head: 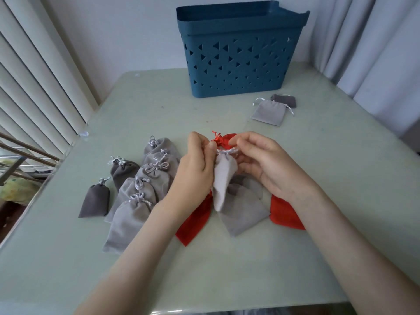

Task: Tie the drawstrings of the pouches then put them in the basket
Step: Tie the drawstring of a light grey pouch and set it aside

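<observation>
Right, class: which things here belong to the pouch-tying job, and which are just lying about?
Job: light grey fabric pouch, gripped by left hand and right hand; row of tied grey pouches; red fabric pouches; two untied grey pouches; blue plastic basket with triangular holes.
Lying about: white vertical blinds; pale curtain; brown rods at left.
</observation>
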{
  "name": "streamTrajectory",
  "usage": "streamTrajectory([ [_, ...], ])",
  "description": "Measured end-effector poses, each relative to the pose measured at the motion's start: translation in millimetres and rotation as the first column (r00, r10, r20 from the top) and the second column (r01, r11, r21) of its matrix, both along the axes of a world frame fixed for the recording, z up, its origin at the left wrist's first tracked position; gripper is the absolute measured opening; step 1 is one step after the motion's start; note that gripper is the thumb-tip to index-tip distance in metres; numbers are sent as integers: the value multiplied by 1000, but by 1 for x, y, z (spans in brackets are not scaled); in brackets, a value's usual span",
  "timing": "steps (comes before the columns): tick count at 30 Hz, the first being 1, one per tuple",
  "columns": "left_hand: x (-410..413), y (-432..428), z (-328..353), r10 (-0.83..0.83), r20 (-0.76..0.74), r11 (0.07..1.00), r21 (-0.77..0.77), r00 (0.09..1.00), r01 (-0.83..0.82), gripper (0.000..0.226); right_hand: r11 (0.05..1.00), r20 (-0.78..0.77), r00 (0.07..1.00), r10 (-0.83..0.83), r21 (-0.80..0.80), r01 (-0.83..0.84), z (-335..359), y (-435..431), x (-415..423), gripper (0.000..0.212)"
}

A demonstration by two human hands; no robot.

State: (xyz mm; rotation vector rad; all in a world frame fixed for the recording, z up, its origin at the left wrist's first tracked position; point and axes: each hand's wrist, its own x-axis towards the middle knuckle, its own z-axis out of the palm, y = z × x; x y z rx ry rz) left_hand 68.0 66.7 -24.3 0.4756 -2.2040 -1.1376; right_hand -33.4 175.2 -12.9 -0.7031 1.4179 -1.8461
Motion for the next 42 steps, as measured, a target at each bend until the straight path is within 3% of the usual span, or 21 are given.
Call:
streamTrajectory([
  [3, -7, 4, 10, 55, 2, 991, -120, 998, -55, 16, 997, 31, 997, 64, 41, -66, 8, 3, 0, 23],
  [4, -9, 3, 12, 59, 17, 983, -174, 998, -55, 17, 993, -24, 997, 72, 93, -69, 9, 3, -1, 23],
  [6, -16, 0, 11, 67, 137, 954, -299, 988, -23, 21, 965, -279, 958, 73, 262, 3, 10, 6, -7, 19],
  [8, -20, -7, 6, 233, 346, 866, -498, 909, -33, 40, 914, -510, 858, 60, 373, 157, 9, 8, -20, 17],
  [9, -23, -10, 5, 354, 399, 777, -629, 846, -28, 57, 891, -561, 827, 44, 396, 221, 8, 10, -29, 18],
  [11, -26, -10, 10, 438, 449, 646, -760, 779, 75, 92, 847, -580, 815, -9, 429, 314, 3, 12, -53, 21],
  [12, -32, -11, 11, 434, 425, 643, -764, 795, 58, 92, 819, -574, 818, -44, 448, 358, -2, 11, -66, 23],
  [13, -41, -13, 13, 417, 420, 690, -724, 806, 20, 79, 783, -571, 817, -78, 472, 404, -6, 10, -79, 26],
  [16, -78, -17, 25, 218, 483, 893, -449, 848, 26, 45, 678, -568, 804, -176, 522, 517, -15, 3, -118, 26],
  [18, -103, -24, 28, 98, 535, 952, -296, 839, 77, 36, 660, -541, 816, -205, 539, 523, -15, -5, -141, 12],
  [20, -126, -29, 28, 49, 562, 968, -230, 826, 99, 33, 605, -548, 803, -235, 563, 562, -12, -13, -159, 1],
  [24, -169, -30, 23, -21, 613, 963, -201, 790, 181, 35, 496, -493, 757, -429, 572, 653, -22, -31, -195, 39],
  [28, -189, -27, 14, -76, 700, 938, -192, 711, 290, 38, 408, -474, 715, -514, 598, 690, -39, -46, -207, 36],
  [31, -192, -25, 15, -90, 715, 934, -181, 693, 309, 41, 407, -469, 715, -519, 600, 689, -43, -49, -209, 33],
  [35, -186, -21, 24, -82, 727, 936, -179, 682, 303, 43, 482, -631, 705, -324, 531, 697, -36, -37, -196, 15],
  [38, -172, -13, 38, -61, 697, 954, -170, 715, 248, 49, 624, -634, 699, -330, 409, 666, -26, -23, -180, 10],
  [42, -140, -8, 63, -7, 595, 994, -81, 804, 69, 66, 880, -364, 868, -338, 205, 429, 6, -8, -141, 20],
])
